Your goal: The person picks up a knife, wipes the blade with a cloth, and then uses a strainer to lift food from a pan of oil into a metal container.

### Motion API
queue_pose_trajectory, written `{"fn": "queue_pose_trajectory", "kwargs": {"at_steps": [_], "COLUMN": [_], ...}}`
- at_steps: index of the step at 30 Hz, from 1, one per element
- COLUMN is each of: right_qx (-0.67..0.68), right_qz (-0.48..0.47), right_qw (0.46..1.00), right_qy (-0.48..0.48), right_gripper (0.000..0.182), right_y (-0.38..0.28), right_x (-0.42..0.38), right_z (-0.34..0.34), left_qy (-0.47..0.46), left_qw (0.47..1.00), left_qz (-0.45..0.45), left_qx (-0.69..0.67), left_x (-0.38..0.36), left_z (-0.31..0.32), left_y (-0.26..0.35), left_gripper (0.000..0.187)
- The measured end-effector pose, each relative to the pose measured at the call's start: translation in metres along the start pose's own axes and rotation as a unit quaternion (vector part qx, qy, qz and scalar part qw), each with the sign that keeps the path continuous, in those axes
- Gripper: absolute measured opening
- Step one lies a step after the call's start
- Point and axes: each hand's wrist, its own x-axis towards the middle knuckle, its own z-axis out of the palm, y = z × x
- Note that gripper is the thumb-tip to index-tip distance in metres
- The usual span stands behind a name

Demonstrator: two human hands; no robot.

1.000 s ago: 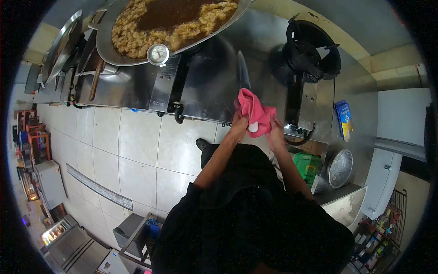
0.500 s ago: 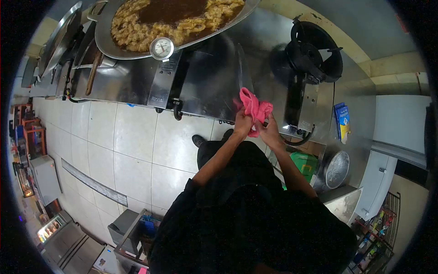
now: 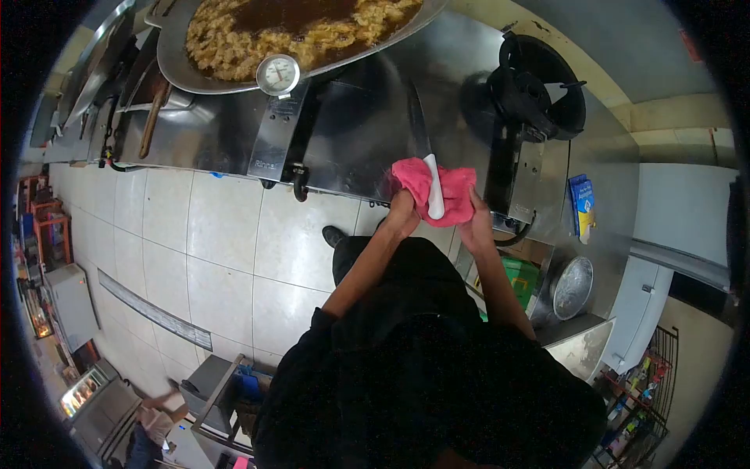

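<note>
A pink cloth [image 3: 459, 184] is spread between my two hands at the counter's front edge. My left hand [image 3: 401, 215] grips its left side, and my right hand [image 3: 478, 227] pinches the right side. A knife [image 3: 434, 186] rests across the cloth, its white handle toward me. Its dark blade points away over the steel counter [image 3: 375, 125]. Neither hand is wrapped round the handle.
A wide pan [image 3: 180, 59] of brown liquid and pale pieces, with a dial thermometer [image 3: 278, 75] at its rim, stands at the upper left. To the right are a black burner [image 3: 539, 86] and a blue-yellow packet [image 3: 583, 207]. Another person [image 3: 148, 430] shows at lower left.
The bunched cloth has been opened out, and the knife's white handle is now visible on it. My hands have moved slightly apart. Another person has come into view at lower left.
</note>
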Motion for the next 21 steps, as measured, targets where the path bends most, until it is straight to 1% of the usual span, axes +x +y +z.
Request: {"fn": "queue_pose_trajectory", "kwargs": {"at_steps": [3,6,8,9,12,15,17,18,19,20,21], "right_qx": [0.003,-0.173,-0.333,-0.409,-0.466,-0.556,-0.573,-0.579,-0.512,-0.44,-0.311], "right_qz": [0.039,0.05,-0.021,-0.057,-0.119,-0.174,-0.178,-0.179,-0.11,-0.04,-0.058], "right_qw": [0.999,0.982,0.942,0.91,0.877,0.811,0.795,0.79,0.848,0.893,0.948], "right_qy": [0.013,-0.057,-0.036,-0.026,-0.008,0.044,0.086,0.09,0.081,0.083,0.047], "right_gripper": [0.033,0.034,0.034,0.033,0.035,0.034,0.03,0.028,0.027,0.028,0.027], "right_y": [-0.007,0.005,0.018,0.023,0.032,0.038,0.047,0.051,0.048,0.044,0.048], "right_x": [-0.007,-0.003,0.005,0.01,0.023,0.023,0.032,0.038,0.036,0.033,0.031], "right_z": [0.0,-0.004,-0.007,-0.007,-0.005,0.009,-0.012,-0.018,-0.017,-0.016,-0.017], "left_qy": [-0.023,-0.022,-0.007,0.0,0.082,0.19,0.176,0.134,0.138,0.131,0.118], "left_qw": [0.998,0.991,0.982,0.975,0.933,0.878,0.816,0.827,0.824,0.827,0.836], "left_qz": [-0.045,-0.038,0.004,0.026,0.045,0.068,0.161,0.188,0.189,0.177,0.164], "left_qx": [-0.026,0.125,0.187,0.219,0.348,0.434,0.527,0.512,0.516,0.516,0.51], "left_x": [-0.009,-0.016,-0.008,-0.007,-0.005,-0.011,0.009,0.031,0.039,0.038,0.038], "left_z": [0.0,0.004,-0.019,-0.02,-0.017,-0.003,-0.034,-0.072,-0.085,-0.086,-0.085], "left_y": [0.004,-0.002,-0.02,-0.022,-0.025,-0.022,-0.041,-0.067,-0.069,-0.069,-0.068], "left_gripper": [0.035,0.035,0.034,0.034,0.031,0.024,0.024,0.024,0.024,0.025,0.027]}}
